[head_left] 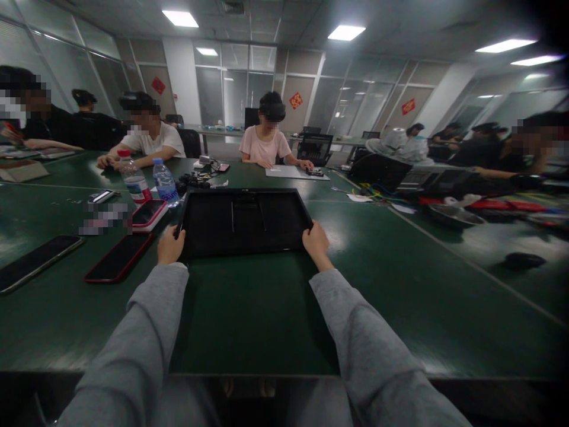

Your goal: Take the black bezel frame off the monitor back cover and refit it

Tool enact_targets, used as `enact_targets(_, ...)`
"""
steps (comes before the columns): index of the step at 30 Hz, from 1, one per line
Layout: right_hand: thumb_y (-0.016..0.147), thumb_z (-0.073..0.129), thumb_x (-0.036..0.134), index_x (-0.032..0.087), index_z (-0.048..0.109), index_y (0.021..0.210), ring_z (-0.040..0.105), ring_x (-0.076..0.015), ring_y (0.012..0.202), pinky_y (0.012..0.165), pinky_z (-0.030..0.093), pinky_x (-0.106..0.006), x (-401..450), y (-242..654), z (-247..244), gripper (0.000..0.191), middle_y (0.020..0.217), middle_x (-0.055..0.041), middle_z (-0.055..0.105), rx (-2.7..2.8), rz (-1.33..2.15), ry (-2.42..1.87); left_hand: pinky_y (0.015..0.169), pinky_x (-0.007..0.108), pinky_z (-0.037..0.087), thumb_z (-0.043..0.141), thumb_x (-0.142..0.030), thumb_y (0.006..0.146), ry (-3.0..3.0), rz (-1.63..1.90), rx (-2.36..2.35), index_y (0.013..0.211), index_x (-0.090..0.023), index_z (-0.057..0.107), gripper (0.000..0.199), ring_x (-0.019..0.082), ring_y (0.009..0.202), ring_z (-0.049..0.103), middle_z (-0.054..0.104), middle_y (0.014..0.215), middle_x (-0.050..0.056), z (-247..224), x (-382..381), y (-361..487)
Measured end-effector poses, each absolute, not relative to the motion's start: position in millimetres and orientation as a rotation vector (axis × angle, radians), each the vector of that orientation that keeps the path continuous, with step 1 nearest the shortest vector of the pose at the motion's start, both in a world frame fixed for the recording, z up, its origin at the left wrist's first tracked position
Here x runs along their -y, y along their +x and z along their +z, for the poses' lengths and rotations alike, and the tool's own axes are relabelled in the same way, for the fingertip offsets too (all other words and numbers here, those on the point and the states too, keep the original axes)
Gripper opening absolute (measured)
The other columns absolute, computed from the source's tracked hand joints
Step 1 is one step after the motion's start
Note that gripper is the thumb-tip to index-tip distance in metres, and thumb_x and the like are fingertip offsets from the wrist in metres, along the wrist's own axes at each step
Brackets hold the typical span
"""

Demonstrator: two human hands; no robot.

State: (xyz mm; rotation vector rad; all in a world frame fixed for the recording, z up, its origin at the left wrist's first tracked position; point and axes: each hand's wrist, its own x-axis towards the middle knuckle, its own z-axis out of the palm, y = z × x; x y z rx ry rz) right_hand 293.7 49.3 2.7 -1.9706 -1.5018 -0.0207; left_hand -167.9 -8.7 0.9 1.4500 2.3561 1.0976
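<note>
A black rectangular tray-like panel (208, 228) with a raised rim lies across the middle of the view. Two thin upright lines and a small recessed part show near its centre. My left hand (170, 245) is closed around its left edge, the thumb near the rim. Gripping the opposite side, my right hand (316, 242) has its fingers wrapped on the right edge, with the fingertips partly hidden. Whether the panel rests on the table or is slightly raised, I cannot tell.
On the green table (258, 320), left of the panel, are a red-edged phone (119, 257), a dark phone (38, 258), a pink-edged phone (150, 212) and two bottles, one red-capped (134, 181), one blue-capped (165, 182). Cables (371, 191) and a metal bowl (456, 214) lie right. Several people sit around.
</note>
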Motion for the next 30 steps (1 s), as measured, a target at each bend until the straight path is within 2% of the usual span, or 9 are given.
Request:
enact_targets(12,0.091,0.040,0.022,0.008,0.047,0.144,0.061,-0.0295,0.119,0.102,0.046,-0.043,-36.7,287.6,0.9,0.055,0.132,-0.0202,0.062,1.503,0.004,-1.978,0.107,0.043,0.045,0.053,-0.039,0.091,1.474,1.179,-2.445,0.130,-0.015,0.064,0.047,0.030,0.121,0.060,0.065,0.129,0.018,-1.1,7.6,-172.0)
enact_targets(15,0.088,0.043,0.024,0.011,0.047,0.144,0.063,-0.0295,0.115,0.100,0.049,-0.044,-30.7,291.8,-8.8,0.057,0.131,-0.0185,0.063,1.468,0.135,-1.897,0.107,0.045,0.044,0.054,-0.037,0.090,1.416,1.199,-2.499,0.132,-0.013,0.062,0.049,0.032,0.124,0.058,0.062,0.129,0.020,-4.3,4.8,-175.8)
enact_targets(20,0.078,0.054,0.027,0.017,0.054,0.136,0.067,-0.0276,0.106,0.098,0.053,-0.046,-48.4,307.7,-19.8,0.058,0.115,-0.0122,0.071,1.404,0.467,-1.605,0.109,0.047,0.041,0.054,-0.034,0.090,1.317,1.239,-2.538,0.138,-0.011,0.056,0.053,0.033,0.129,0.053,0.060,0.132,0.021,-5.3,4.3,-174.9)
enact_targets(25,0.067,0.063,0.031,0.020,0.056,0.136,0.070,-0.0256,0.095,0.088,0.059,-0.045,-74.7,312.7,-17.4,0.071,0.105,-0.0071,0.074,1.246,0.784,-1.348,0.111,0.047,0.038,0.053,-0.032,0.090,1.310,1.258,-2.541,0.135,-0.009,0.057,0.050,0.033,0.131,0.051,0.060,0.133,0.021,-2.7,5.8,-171.8)
enact_targets(30,0.065,0.065,0.036,0.019,0.060,0.133,0.070,-0.0253,0.096,0.087,0.059,-0.045,-69.6,316.3,-15.5,0.071,0.107,-0.0077,0.074,1.209,0.782,-1.241,0.110,0.049,0.038,0.052,-0.033,0.091,1.280,1.244,-2.552,0.134,-0.010,0.058,0.050,0.036,0.131,0.048,0.058,0.134,0.022,-0.7,7.2,-170.6)
